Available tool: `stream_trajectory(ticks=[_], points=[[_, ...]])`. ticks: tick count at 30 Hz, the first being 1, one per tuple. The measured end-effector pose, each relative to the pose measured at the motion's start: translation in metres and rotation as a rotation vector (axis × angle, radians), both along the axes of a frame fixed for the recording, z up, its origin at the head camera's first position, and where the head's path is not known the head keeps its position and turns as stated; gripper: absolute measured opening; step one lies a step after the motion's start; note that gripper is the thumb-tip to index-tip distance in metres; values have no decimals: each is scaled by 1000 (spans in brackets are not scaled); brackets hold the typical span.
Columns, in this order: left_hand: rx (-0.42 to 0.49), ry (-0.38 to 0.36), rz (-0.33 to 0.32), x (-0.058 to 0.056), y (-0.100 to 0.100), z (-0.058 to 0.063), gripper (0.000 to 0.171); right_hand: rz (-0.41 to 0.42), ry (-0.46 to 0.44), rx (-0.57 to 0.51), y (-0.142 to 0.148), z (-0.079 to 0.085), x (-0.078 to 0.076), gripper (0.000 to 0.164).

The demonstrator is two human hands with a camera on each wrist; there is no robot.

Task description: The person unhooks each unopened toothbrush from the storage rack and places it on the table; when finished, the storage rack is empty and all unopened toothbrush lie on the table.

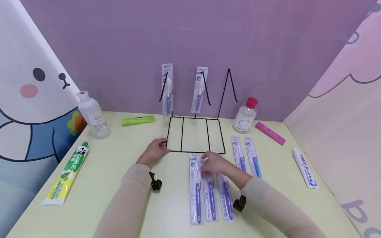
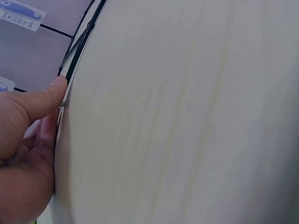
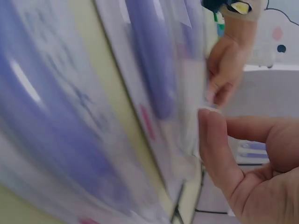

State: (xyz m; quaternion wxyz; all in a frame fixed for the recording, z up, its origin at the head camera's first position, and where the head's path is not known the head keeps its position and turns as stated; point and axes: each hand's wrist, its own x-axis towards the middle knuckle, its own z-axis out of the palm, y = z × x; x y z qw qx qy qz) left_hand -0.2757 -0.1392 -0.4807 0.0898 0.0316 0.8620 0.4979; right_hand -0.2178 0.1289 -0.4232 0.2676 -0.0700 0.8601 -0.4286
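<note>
Three packaged purple toothbrushes [image 1: 211, 201] line up side by side on a pale table [image 1: 166, 211], just in front of a black wire rack [image 1: 182, 135]. The person's right hand [image 1: 215, 162] pinches the leftmost packet [image 1: 196, 198] near its upper end; whether that end is raised cannot be told. The left hand [image 1: 154, 149] has its grip on the rack's front left corner, thumb against the wire. Two more packets [image 1: 168, 99] hang from the rack's left and middle hooks. To the right, a pair of packaged brushes [image 1: 253, 158], one purple, one blue, lie together. Beyond them are a red-capped bottle [image 1: 245, 117] and a pink tube [image 1: 270, 133], with a white tube [image 1: 305, 169] near the right edge. On the left are a white bottle [image 1: 94, 115], a lime-green tube [image 1: 138, 120] and a green-and-yellow toothpaste tube [image 1: 66, 175].
</note>
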Motion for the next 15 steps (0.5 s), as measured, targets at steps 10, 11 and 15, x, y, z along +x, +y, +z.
stream_trajectory(ticks=[10, 11, 15], points=[[-6, 1, 1, 1, -1, 0, 55, -87, 48, -61, 8, 46, -51, 45], [-5, 4, 1, 2, 0, 0, 54, -97, 87, -86, 9, 50, -60, 45], [-6, 12, -3, 2, 2, 3, 54, -156, 277, -181, 8, 67, -96, 43]])
